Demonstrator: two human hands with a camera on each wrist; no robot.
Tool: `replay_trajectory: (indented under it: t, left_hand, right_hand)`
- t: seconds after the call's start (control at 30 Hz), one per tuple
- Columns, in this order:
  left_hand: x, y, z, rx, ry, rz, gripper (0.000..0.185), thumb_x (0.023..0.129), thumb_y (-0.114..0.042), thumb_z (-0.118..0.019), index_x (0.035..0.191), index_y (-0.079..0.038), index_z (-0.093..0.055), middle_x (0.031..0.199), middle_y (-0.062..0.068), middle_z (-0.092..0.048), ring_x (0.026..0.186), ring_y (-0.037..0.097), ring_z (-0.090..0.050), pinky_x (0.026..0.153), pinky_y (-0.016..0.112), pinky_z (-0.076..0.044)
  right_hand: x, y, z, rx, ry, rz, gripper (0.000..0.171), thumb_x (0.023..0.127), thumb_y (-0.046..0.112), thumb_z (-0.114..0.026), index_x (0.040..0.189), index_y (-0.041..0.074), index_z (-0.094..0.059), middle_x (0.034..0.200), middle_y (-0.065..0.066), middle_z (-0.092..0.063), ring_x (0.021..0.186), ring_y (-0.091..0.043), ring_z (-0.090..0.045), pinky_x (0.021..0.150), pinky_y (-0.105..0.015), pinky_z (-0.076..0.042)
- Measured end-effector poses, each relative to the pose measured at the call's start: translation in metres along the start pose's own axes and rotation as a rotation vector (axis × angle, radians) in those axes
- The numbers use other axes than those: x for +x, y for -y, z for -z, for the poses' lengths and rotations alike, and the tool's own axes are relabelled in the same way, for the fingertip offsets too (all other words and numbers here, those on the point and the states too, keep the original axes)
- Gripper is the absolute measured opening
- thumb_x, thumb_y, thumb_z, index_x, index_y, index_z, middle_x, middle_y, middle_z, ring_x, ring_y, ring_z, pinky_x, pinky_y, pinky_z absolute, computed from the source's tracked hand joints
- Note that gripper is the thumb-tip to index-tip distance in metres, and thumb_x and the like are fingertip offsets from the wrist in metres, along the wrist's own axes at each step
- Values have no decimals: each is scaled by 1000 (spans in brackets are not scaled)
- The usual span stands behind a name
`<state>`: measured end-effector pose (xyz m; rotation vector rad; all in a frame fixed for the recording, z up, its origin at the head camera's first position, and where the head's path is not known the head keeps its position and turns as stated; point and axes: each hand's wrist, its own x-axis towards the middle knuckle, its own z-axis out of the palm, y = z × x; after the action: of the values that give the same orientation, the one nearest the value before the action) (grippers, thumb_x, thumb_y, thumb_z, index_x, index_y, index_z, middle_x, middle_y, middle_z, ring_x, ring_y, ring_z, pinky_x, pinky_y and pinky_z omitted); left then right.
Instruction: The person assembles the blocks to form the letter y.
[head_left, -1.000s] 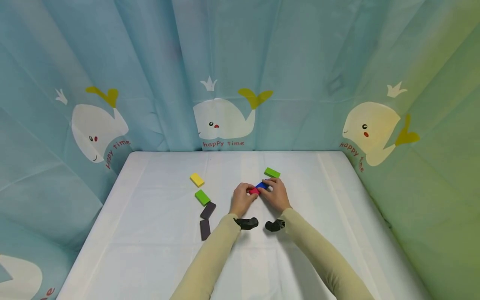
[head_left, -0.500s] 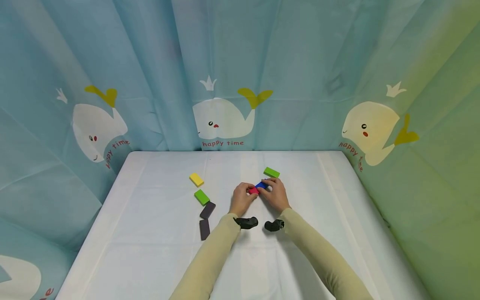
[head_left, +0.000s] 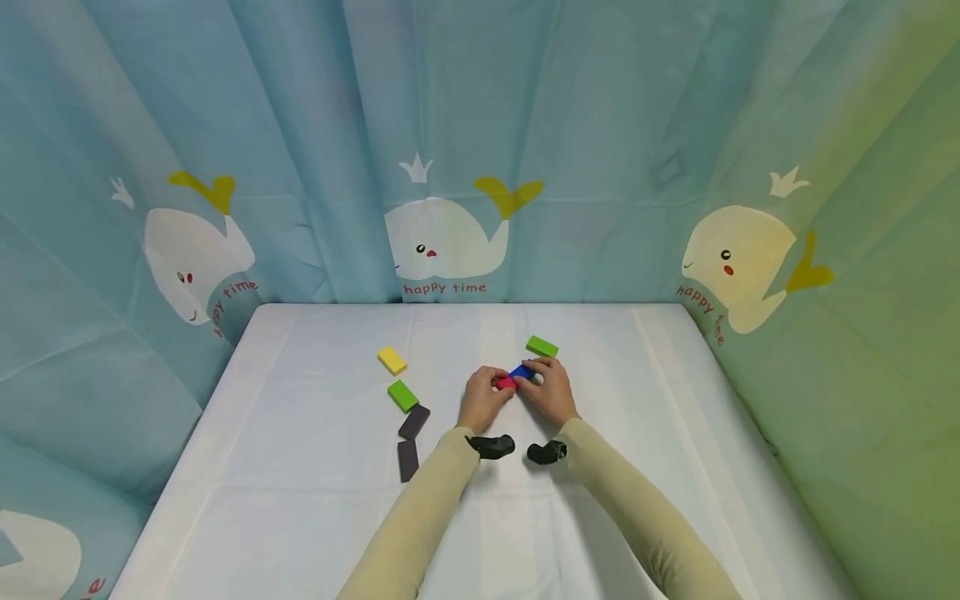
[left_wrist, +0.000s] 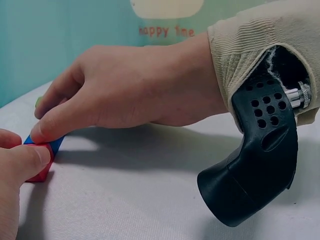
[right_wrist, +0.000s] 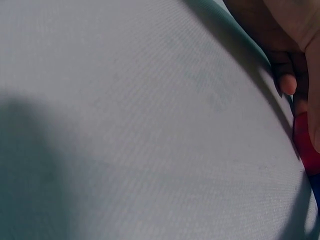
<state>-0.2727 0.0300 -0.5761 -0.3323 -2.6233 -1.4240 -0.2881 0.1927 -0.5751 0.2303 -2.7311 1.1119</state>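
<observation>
My left hand (head_left: 495, 385) pinches a red block (head_left: 507, 383) on the white table (head_left: 315, 500), its thumb (left_wrist: 22, 161) on the block's near side. My right hand (head_left: 538, 372) holds a blue block (head_left: 522, 372), thumb pressing on its top. The two blocks meet end to end between the hands. In the left wrist view the red block (left_wrist: 39, 172) and blue block (left_wrist: 54, 145) sit under the fingertips. The right wrist view shows the red block (right_wrist: 305, 142) at the frame's right edge, below the left hand's fingers (right_wrist: 287, 82).
A green block (head_left: 542, 346) lies just behind the right hand. To the left lie a yellow block (head_left: 392, 360), another green block (head_left: 402, 396) and two dark purple blocks (head_left: 414, 422) (head_left: 408, 459). Whale-print curtains (head_left: 450, 167) close in the table's three far sides.
</observation>
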Motion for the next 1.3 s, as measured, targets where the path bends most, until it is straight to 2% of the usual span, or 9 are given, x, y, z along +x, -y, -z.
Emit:
replay_trajectory:
  t: [0.2, 0.4, 0.67, 0.8, 0.97, 1.03, 1.13, 1.3]
  left_hand:
    - [-2, 0, 0, -22, -24, -14, 26, 85, -12, -76, 108, -2, -69, 104, 10, -65, 93, 24, -59, 83, 34, -47]
    - [-1, 0, -2, -59, -68, 10, 23, 85, -13, -77, 104, -3, -71, 100, 9, -63, 91, 22, -59, 81, 33, -48]
    - [-1, 3, -5, -52, -92, 30, 19, 84, -13, -78, 100, -4, -72, 97, 7, -63, 89, 19, -60, 79, 29, -49]
    - [-3, -1, -2, -71, -75, 44, 21, 83, -10, -78, 101, -1, -72, 97, 9, -64, 87, 20, -60, 77, 30, -49]
    - [-3, -3, -2, -74, -48, 93, 21, 83, -10, -78, 102, -3, -72, 96, 6, -63, 85, 16, -58, 75, 27, -48]
    - [-2, -2, -3, -69, -44, 107, 20, 83, -11, -77, 102, -5, -72, 95, 4, -63, 84, 14, -57, 75, 26, -48]
    - [0, -1, -4, -66, -43, 112, 20, 84, -11, -77, 102, -5, -72, 95, 2, -62, 84, 13, -57, 75, 25, -48]
    - [1, -1, -4, -70, -41, 114, 20, 84, -10, -77, 103, -5, -72, 96, 2, -62, 85, 13, -56, 76, 25, -47]
  right_hand:
    - [0, 1, -1, -3, 0, -3, 43, 87, 22, -75, 123, -1, -66, 124, -24, -53, 117, -40, -49, 102, -52, -37]
    - [0, 2, 0, -10, -4, -3, 43, 88, 22, -75, 123, -1, -66, 124, -24, -53, 117, -40, -49, 103, -52, -37]
    - [0, 4, 0, -3, -7, 8, 44, 88, 23, -74, 124, -1, -66, 124, -24, -53, 117, -40, -48, 102, -52, -37]
    - [3, -1, 5, 17, -66, 17, 43, 89, 23, -74, 122, -2, -66, 122, -25, -54, 116, -40, -51, 100, -52, -38]
    - [16, -17, 19, 97, -195, -20, 40, 91, 23, -71, 123, -1, -66, 124, -23, -55, 113, -38, -53, 98, -51, -41]
    - [24, -24, 25, 123, -218, -39, 40, 92, 23, -70, 125, 0, -65, 127, -22, -54, 114, -38, -53, 97, -52, -41]
    - [34, -33, 31, 114, -194, -55, 43, 93, 24, -68, 128, 0, -63, 131, -24, -52, 117, -39, -51, 97, -53, -42]
    - [43, -40, 35, 46, -64, -61, 44, 92, 23, -68, 129, -1, -62, 132, -25, -52, 121, -40, -49, 98, -53, -41]
